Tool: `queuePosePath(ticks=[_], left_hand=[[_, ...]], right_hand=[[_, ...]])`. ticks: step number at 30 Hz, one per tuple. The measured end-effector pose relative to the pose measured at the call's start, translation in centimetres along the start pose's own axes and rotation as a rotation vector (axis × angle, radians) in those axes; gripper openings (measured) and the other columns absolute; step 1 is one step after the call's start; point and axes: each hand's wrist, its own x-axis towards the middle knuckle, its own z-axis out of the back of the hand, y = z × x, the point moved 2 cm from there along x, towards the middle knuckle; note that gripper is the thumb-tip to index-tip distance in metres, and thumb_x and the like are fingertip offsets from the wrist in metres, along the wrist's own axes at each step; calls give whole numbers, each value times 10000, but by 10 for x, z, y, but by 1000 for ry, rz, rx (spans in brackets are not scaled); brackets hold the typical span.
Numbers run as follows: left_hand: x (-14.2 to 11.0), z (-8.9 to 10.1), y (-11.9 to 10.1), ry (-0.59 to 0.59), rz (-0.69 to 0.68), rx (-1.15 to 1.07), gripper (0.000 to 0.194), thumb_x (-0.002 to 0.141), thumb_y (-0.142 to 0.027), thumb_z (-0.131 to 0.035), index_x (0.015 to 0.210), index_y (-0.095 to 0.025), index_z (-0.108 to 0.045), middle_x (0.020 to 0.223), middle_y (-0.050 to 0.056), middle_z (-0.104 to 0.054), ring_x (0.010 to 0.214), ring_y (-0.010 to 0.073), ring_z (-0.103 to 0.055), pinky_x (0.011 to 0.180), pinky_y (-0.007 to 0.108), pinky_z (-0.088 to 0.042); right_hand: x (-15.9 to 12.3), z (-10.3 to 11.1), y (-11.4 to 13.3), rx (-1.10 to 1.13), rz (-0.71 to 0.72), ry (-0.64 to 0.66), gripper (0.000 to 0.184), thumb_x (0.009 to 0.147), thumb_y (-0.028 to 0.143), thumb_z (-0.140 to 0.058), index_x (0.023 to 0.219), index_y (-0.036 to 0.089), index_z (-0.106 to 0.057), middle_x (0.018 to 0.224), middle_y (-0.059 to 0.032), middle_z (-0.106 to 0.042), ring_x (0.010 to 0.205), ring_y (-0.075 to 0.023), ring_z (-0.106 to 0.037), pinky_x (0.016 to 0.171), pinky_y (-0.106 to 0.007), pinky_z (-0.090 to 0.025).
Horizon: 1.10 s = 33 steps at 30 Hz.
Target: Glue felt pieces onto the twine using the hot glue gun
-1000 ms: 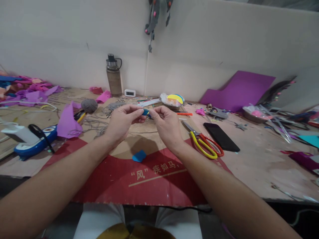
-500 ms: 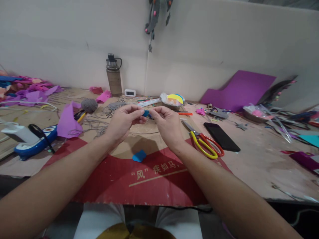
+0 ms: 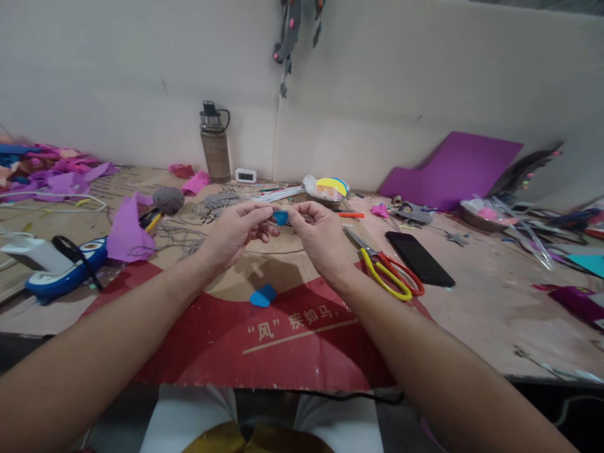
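Observation:
Between my two hands is a small blue felt piece (image 3: pixel 280 218), raised above the cardboard mat (image 3: pixel 302 352). My left hand (image 3: pixel 245 223) pinches its left end with thumb and forefinger. On the other end, my right hand (image 3: pixel 317 229) has its thumb and fingertips pressed together. Below them a second blue felt piece (image 3: pixel 263 295) lies flat where the mat's tan and red areas meet. Scissors (image 3: pixel 384 270) with yellow and red handles rest just right of my right wrist, blades pointing away from me.
A black phone (image 3: pixel 419 258) lies beside the scissors. At the back stand a water bottle (image 3: pixel 216 145), a small white clock (image 3: pixel 246 175) and a bowl (image 3: pixel 325 198) of scraps. Grey yarn (image 3: pixel 168 200), purple felt (image 3: pixel 129 229) and a blue power strip (image 3: pixel 68 270) are on the left.
The blue piece between my fingers has turned, so more of its flat face shows. Both hands stay in nearly the same place, with the fingertips slightly farther apart.

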Motion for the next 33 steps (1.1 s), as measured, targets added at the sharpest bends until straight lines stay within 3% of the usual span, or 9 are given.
queuePosePath(ticks=[5, 9, 12, 17, 22, 33], left_hand=[[-3, 0, -4, -66, -150, 288, 183, 721, -323, -710, 813, -165, -717, 606, 16, -627, 522, 94, -515, 480, 222, -365], [-6, 0, -8, -87, -193, 436, 156, 724, -329, -697, 745, -175, -700, 587, 5, -610, 495, 90, -468, 489, 240, -357], [-5, 0, -7, -72, -153, 360, 141, 716, -318, -701, 696, -180, -678, 571, 3, -596, 505, 95, -479, 490, 240, -354], [-3, -1, -4, 1, 30, 189, 183, 716, -332, -709, 646, -171, -653, 540, 12, -572, 490, 90, -482, 476, 230, -340], [-1, 2, -5, 29, 80, 165, 248, 742, -405, -674, 756, -161, -716, 634, 52, -637, 559, 115, -544, 482, 230, -363], [-6, 1, -19, 23, -165, 787, 183, 752, -332, -646, 724, -164, -715, 594, 4, -629, 541, 93, -511, 536, 222, -384]], right_hand=[[-4, 0, 0, -101, 51, 17, 130, 792, 293, -579, 730, 179, -573, 645, 23, -547, 582, -89, -467, 556, -227, -372], [-6, -2, -1, -91, 76, 41, 122, 792, 283, -579, 725, 183, -562, 675, 18, -547, 598, -90, -474, 573, -229, -389], [-8, -3, -1, -66, 83, 58, 129, 798, 287, -578, 724, 184, -553, 684, 17, -545, 591, -87, -466, 573, -231, -392], [-7, -3, -1, -69, 67, 51, 134, 794, 279, -577, 707, 183, -541, 664, 23, -528, 574, -84, -454, 560, -230, -378], [-6, 0, -7, -98, 66, 62, 147, 802, 306, -563, 721, 185, -544, 635, 31, -508, 543, -81, -431, 540, -232, -363], [-7, -1, -6, -233, 113, 112, 143, 805, 300, -557, 744, 172, -579, 654, 9, -565, 592, -104, -495, 564, -231, -368]])
